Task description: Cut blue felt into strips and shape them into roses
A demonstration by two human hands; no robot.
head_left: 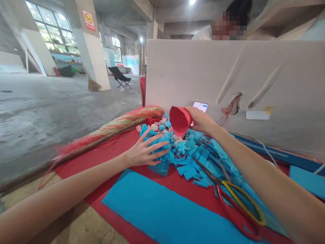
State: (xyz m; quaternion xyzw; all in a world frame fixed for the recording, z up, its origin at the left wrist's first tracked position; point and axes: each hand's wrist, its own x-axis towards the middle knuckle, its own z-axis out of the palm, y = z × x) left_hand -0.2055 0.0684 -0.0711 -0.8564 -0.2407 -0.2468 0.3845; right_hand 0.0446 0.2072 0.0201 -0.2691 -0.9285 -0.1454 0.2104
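A red paper cone (180, 121) is in my right hand (199, 120), its open end facing me and tilted downward. My left hand (143, 150) lies with fingers spread over crumpled blue paper (165, 137), left of the cone. Cut blue paper strips (189, 171) and small pink and white balls (154, 127) are heaped under and around the cone. Scissors (215, 179) with one red and one yellow handle rest on the strips. Nearer to me a large blue sheet (162, 210) lies on the red table surface (101, 169).
A phone (200, 106) leans behind my right hand. Red and pale green strands (122, 122) lie along the left table edge. A white board (190, 71) stands at the back, with a person (203, 33) beyond it. More blue sheets (308, 181) lie at the right.
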